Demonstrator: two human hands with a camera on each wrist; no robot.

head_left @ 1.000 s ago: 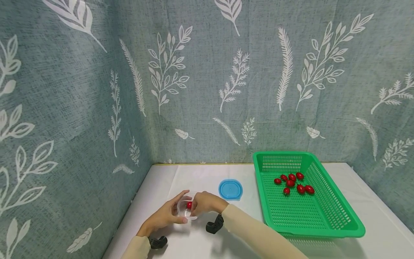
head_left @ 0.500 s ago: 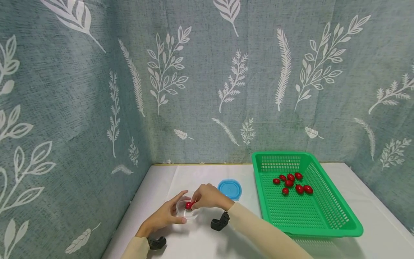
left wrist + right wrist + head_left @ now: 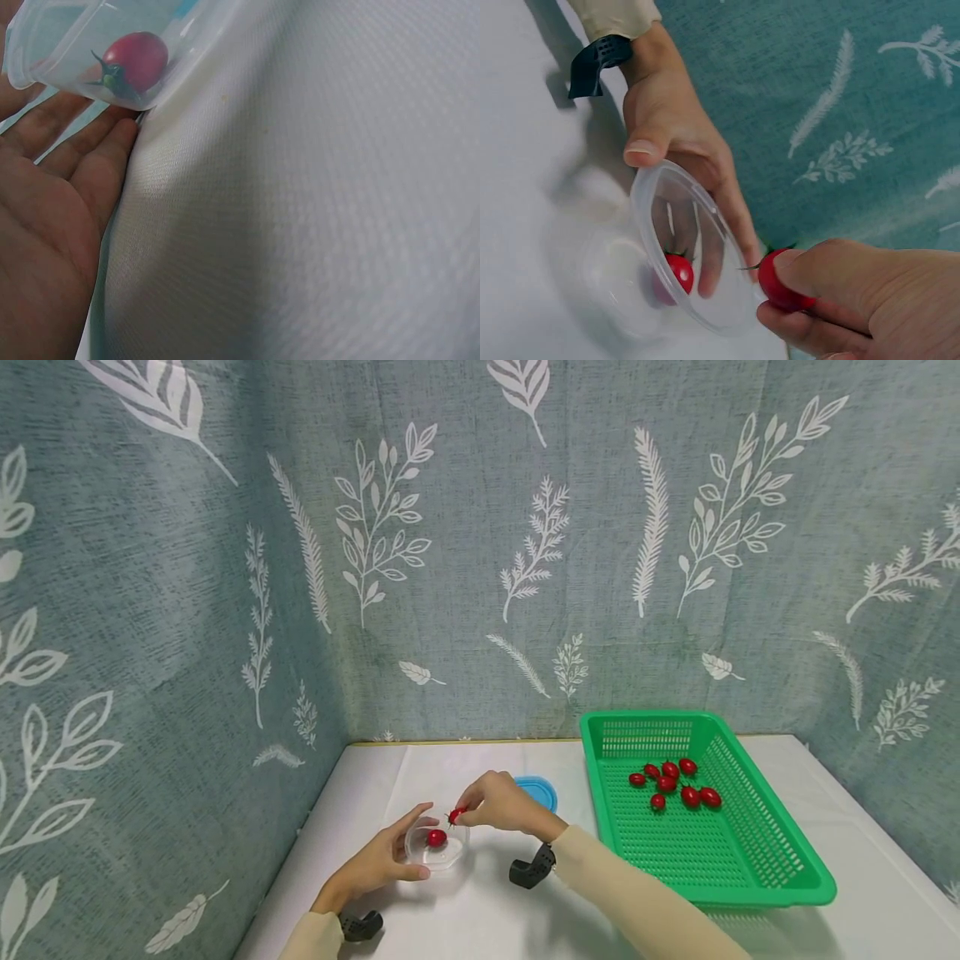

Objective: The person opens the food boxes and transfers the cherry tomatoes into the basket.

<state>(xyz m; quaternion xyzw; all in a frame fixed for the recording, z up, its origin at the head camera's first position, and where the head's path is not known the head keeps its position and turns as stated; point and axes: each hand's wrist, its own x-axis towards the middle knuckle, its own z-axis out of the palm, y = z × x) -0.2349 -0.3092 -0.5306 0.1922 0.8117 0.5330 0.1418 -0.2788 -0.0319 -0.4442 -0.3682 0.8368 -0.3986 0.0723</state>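
My left hand (image 3: pixel 381 860) holds a clear plastic container (image 3: pixel 442 862) from its left side, thumb at the near rim and fingers curved round the far wall. One red cherry tomato (image 3: pixel 437 838) with a green stem lies inside the container. It also shows through the wall in the left wrist view. My right hand (image 3: pixel 501 806) pinches another cherry tomato (image 3: pixel 780 283) between thumb and fingers, just above the container's right rim. That tomato's green stem points toward the container. The right fingertips are partly hidden behind the tomato.
A blue lid (image 3: pixel 537 792) lies on the white table behind my right hand, partly covered by it. To the right stands a green plastic basket (image 3: pixel 708 893) with several cherry tomatoes (image 3: pixel 666 784) toward its back. Patterned grey-green cloth (image 3: pixel 465 568) hangs behind and at left.
My right hand has moved up and right, from inside the container to its rim, with a cherry tomato pinched in it. The left hand keeps its hold on the container.
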